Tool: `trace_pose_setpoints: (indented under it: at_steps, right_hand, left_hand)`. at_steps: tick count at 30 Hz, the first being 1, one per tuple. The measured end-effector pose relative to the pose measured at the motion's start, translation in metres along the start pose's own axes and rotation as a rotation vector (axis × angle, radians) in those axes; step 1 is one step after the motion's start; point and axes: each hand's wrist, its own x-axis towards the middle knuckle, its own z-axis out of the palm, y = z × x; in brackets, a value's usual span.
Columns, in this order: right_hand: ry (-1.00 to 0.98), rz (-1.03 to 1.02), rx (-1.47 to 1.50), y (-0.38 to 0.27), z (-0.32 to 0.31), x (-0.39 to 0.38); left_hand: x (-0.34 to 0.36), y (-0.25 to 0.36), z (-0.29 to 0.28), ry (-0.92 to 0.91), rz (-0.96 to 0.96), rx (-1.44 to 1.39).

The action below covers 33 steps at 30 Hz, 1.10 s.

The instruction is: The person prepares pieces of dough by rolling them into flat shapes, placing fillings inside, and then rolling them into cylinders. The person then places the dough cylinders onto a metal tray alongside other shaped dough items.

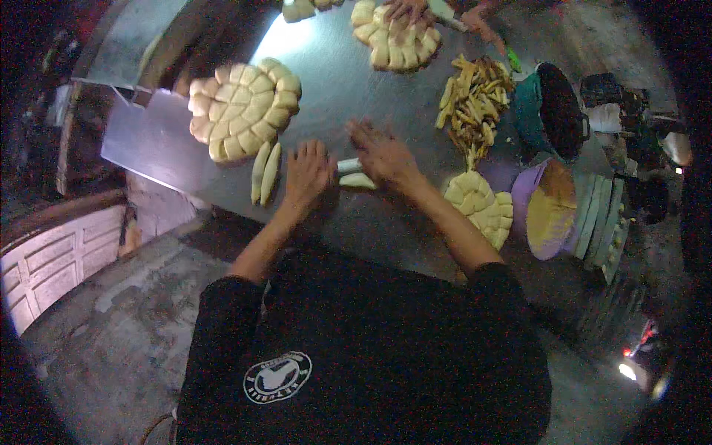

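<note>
Near the front edge of the metal table, my left hand lies palm down with its fingers stretched forward. To its right, my right hand has its fingers spread, slightly blurred. A short pale cylinder, which looks like a rolling pin, spans the gap between my hands; its ends are hidden under them. Just on the near side of it lies a small flat piece of dough. Two long shaped dough rolls rest side by side left of my left hand. Beyond them sits a large slab of dough cut into pieces.
A heap of yellow-brown strips lies right of my hands, with more cut dough nearer. A teal bucket, a purple basin and stacked trays line the right. Across the table, another person's hand touches cut dough.
</note>
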Motion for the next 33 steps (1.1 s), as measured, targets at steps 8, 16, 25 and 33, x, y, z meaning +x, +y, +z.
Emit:
trace_pose_setpoints:
  at_steps: [8, 16, 25, 33]
  right_hand:
    - [0.359, 0.554, -0.087, 0.033, 0.020, 0.072]
    - [-0.089, 0.283, 0.512, -0.006, -0.013, -0.048]
    - [0.170, 0.842, -0.035, -0.005, 0.028, -0.022]
    - [0.236, 1.029, 0.010, 0.025, 0.025, 0.005]
  left_hand:
    - [0.067, -0.025, -0.030, -0.541, 0.017, -0.153]
    - [0.056, -0.052, 0.004, -0.155, 0.588, -0.268]
    - [0.089, -0.017, 0.030, -0.198, 0.386, -0.262]
    - [0.079, -0.028, 0.063, -0.258, 0.425, -0.307]
